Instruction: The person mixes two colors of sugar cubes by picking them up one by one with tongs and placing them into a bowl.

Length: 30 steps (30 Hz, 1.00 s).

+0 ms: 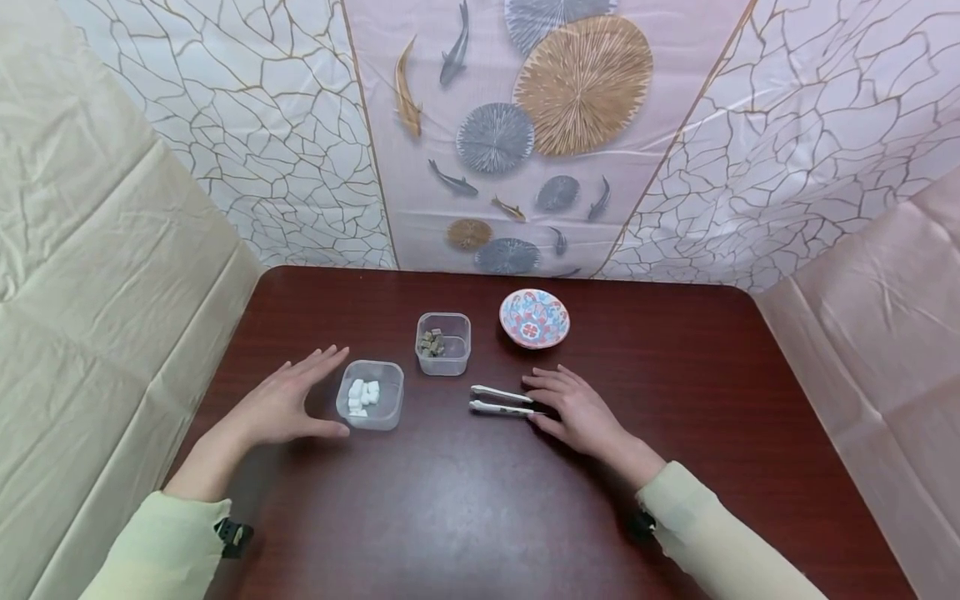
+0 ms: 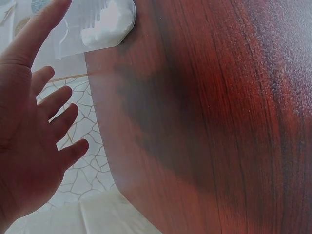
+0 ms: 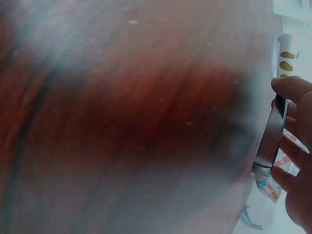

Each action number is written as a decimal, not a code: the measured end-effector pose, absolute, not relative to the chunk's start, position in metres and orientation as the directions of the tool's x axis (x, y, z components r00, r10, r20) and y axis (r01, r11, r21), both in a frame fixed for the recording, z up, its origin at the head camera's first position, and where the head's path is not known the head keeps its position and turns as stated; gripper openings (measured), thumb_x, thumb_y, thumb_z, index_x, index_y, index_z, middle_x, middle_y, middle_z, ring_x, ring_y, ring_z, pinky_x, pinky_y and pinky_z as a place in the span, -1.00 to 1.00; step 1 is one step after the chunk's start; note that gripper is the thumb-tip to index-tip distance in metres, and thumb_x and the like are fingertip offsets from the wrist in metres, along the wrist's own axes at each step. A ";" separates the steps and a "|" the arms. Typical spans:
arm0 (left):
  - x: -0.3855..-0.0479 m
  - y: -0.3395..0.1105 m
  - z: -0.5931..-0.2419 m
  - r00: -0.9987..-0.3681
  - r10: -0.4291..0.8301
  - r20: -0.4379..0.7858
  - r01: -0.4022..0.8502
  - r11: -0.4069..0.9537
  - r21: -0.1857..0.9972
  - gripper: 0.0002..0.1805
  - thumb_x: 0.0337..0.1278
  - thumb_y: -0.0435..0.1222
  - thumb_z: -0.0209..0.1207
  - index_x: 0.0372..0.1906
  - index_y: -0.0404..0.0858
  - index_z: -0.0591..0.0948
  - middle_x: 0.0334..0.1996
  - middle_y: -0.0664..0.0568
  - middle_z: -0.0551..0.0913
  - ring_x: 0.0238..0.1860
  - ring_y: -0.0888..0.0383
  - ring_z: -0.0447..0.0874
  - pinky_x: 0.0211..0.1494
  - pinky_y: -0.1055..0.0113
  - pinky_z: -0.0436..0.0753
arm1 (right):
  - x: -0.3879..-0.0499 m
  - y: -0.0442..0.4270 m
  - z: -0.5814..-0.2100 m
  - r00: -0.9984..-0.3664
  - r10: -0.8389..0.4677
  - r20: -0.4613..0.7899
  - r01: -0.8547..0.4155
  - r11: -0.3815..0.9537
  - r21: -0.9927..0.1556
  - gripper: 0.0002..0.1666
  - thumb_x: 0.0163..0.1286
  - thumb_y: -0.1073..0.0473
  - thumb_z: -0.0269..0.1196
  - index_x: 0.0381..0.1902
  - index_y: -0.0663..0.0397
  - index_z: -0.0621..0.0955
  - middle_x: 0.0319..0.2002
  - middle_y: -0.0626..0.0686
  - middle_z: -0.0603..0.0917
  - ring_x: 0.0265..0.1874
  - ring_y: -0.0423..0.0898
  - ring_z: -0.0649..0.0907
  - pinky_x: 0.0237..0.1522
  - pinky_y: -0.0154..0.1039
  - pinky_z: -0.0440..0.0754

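Observation:
My left hand (image 1: 281, 406) (image 2: 31, 126) is spread beside a clear square container (image 1: 390, 410) (image 2: 73, 48), thumb and fingers apart at its left side, holding nothing. White pieces (image 1: 364, 395) (image 2: 109, 24) lie inside that container. Right of centre are tongs with pale handles (image 1: 498, 408) (image 3: 286, 56) and a shiny metal part (image 3: 270, 141). At their right end is my right hand (image 1: 576, 408) (image 3: 300, 141), fingers spread and thumb close against them; whether the thumb presses on them I cannot tell.
Another clear container (image 1: 457, 364) with small brownish-green pieces (image 1: 431, 342) stands behind, between the first container and a patterned red-and-blue dish (image 1: 534, 319). The dark red wooden table (image 1: 450, 517) ends at the back against patterned cloth (image 1: 300, 183).

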<state>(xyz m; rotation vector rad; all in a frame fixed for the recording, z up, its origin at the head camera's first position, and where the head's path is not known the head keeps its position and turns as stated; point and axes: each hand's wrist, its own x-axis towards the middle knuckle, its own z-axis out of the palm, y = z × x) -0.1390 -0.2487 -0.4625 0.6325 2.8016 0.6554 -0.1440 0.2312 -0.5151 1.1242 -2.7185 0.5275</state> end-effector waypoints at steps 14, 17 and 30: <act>-0.137 -0.248 -0.459 -0.893 0.441 -0.090 0.354 0.812 0.464 0.32 -0.12 0.31 0.56 0.70 -0.18 0.23 0.64 -0.30 0.23 0.64 -0.37 0.12 0.56 -0.47 0.12 | -0.142 0.229 -0.478 -0.743 -0.622 0.247 -0.666 0.647 -0.372 -0.60 0.37 0.18 0.49 0.12 0.24 0.77 0.21 0.20 0.75 0.22 0.19 0.72 0.34 0.23 0.58; -0.136 -0.248 -0.459 -0.893 0.440 -0.090 0.353 0.812 0.465 0.33 -0.12 0.32 0.56 0.70 -0.18 0.23 0.64 -0.30 0.23 0.64 -0.37 0.12 0.56 -0.47 0.12 | -0.142 0.230 -0.474 -0.741 -0.617 0.263 -0.668 0.643 -0.373 -0.58 0.38 0.16 0.49 0.13 0.22 0.77 0.19 0.18 0.77 0.18 0.14 0.75 0.22 0.18 0.67; -0.134 -0.248 -0.460 -0.893 0.441 -0.092 0.354 0.813 0.463 0.33 -0.13 0.31 0.57 0.70 -0.18 0.23 0.64 -0.30 0.23 0.63 -0.37 0.13 0.56 -0.47 0.12 | -0.142 0.235 -0.465 -0.719 -0.609 0.335 -0.694 0.651 -0.307 -0.63 0.33 0.20 0.52 0.09 0.07 0.80 -0.09 0.04 0.86 -0.15 -0.04 0.85 -0.20 0.03 0.79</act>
